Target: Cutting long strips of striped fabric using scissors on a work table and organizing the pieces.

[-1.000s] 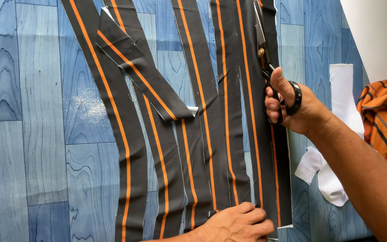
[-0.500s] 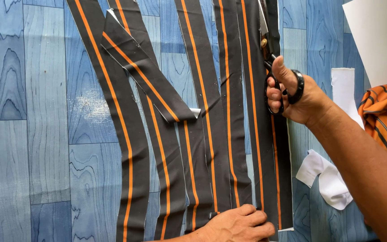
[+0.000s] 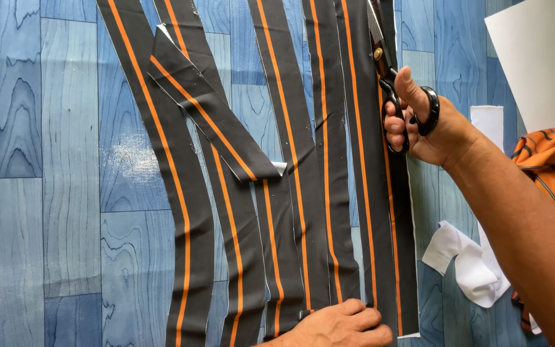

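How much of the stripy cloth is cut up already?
Several black-and-orange strips already lie cut apart on the blue floor. The right hand works black scissors along the wide piece while the left hand presses its near end flat. That piece is uncut ahead of the blades.

Right hand [image 3: 428,122] grips black-handled scissors [image 3: 393,83] over striped fabric strips [image 3: 303,193]; left hand [image 3: 338,324] presses strip ends.

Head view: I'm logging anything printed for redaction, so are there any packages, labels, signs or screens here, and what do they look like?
None in view.
Nearest things: a blank white sheet at upper right, a narrow white strip beside it, and crumpled white cloth at lower right. All look plain, with no print showing.
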